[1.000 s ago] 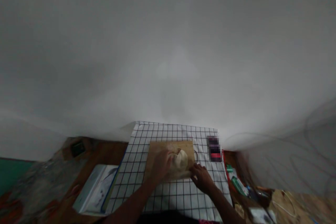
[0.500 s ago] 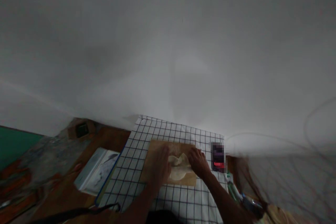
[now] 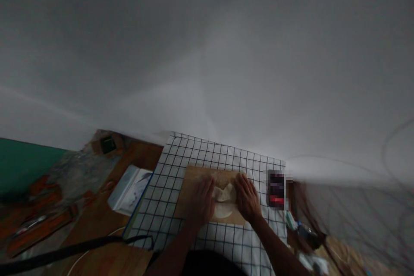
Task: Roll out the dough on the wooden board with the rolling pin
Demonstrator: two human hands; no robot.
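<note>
A pale, thin round sheet that looks like dough (image 3: 224,211) lies on a light brown board (image 3: 184,196). Its upper part is uneven, with a raised, folded-looking edge. My left hand (image 3: 204,198) rests at the sheet's left side, fingers stretched forward and held flat. On the other side, my right hand (image 3: 247,196) lies with extended fingers at the sheet's right edge. Both palms face down, so whatever the fingertips press is partly hidden. The dim light blurs the sheet's finer detail.
A white cloth with a black grid (image 3: 161,185) lies under the board. To its right is a pixelated dark and red item (image 3: 276,189). An open book or folder (image 3: 131,189) is on the left. A black strap (image 3: 80,248) crosses the lower left. A pale wall (image 3: 207,73) rises behind.
The view has shifted slightly. My right hand now lies straighter and farther down along the sheet's right side, and the sheet's raised upper part looks more folded over.
</note>
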